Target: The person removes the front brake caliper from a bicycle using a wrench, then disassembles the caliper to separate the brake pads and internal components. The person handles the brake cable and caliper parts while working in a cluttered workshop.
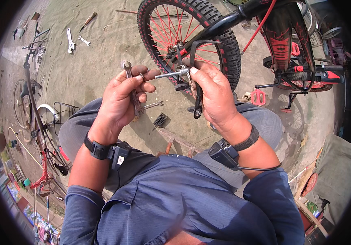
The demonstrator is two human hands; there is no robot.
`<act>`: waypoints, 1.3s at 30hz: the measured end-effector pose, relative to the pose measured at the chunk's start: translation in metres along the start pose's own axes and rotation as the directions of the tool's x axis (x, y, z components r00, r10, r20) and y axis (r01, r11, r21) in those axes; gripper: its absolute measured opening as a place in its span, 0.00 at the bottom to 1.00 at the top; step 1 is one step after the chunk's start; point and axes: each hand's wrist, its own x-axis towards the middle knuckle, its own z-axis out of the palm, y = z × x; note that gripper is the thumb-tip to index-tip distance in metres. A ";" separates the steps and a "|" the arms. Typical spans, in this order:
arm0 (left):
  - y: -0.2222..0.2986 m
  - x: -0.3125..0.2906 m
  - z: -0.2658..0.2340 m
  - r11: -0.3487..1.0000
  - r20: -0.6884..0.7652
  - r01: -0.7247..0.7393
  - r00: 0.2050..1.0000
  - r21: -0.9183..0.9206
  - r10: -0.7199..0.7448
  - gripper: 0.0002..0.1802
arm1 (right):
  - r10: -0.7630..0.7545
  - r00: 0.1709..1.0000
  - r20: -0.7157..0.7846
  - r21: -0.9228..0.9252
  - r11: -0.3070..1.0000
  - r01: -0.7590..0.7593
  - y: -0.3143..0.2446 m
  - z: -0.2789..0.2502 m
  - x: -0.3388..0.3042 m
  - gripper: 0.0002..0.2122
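My left hand [120,92] is closed around an open-ended wrench [134,98], which stands nearly upright in the grip. The thumb and fingertips come together beside it, and a small thing between them is too small to name. Facing it, my right hand [215,92] grips a black bike part [198,104] with a bolt at its lower end. From that grip a threaded metal rod [167,75] points toward the left fingertips, apart from the wrench. My right fingers partly hide the part's middle.
Beyond my hands stands a bike wheel [235,53] with red spokes; a black and red bike frame [281,45] is at right. On the green ground cloth lie an adjustable wrench [70,41], a small wrench [84,41], a screwdriver [88,21] and a black pedal [160,119].
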 end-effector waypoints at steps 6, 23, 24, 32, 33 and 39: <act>-0.004 0.001 -0.001 1.000 0.020 -0.020 1.000 -0.006 0.020 0.10 | 0.005 1.000 -0.002 0.026 1.000 -0.005 0.000 0.000 -0.001 0.11; -0.002 0.000 0.003 0.999 -0.184 -0.006 0.983 0.049 0.015 0.14 | -0.028 0.999 0.033 0.019 0.999 0.027 -0.001 -0.002 -0.001 0.11; -0.002 0.000 0.004 0.999 -0.193 -0.008 0.981 0.051 0.018 0.15 | -0.032 0.999 0.031 0.009 0.999 0.032 -0.001 -0.002 -0.001 0.11; -0.003 0.001 -0.004 0.998 -0.088 -0.055 0.995 0.005 0.055 0.14 | -0.001 1.000 0.000 0.024 1.000 0.001 0.000 -0.002 0.000 0.11; -0.004 0.001 -0.005 0.998 -0.070 -0.061 0.996 -0.001 0.060 0.13 | 0.003 1.000 0.004 0.023 1.000 -0.003 0.000 -0.001 0.000 0.11; -0.005 0.003 -0.008 0.999 -0.035 -0.053 0.998 -0.003 0.053 0.14 | 0.018 0.999 0.033 0.062 0.998 -0.020 -0.001 -0.003 0.000 0.10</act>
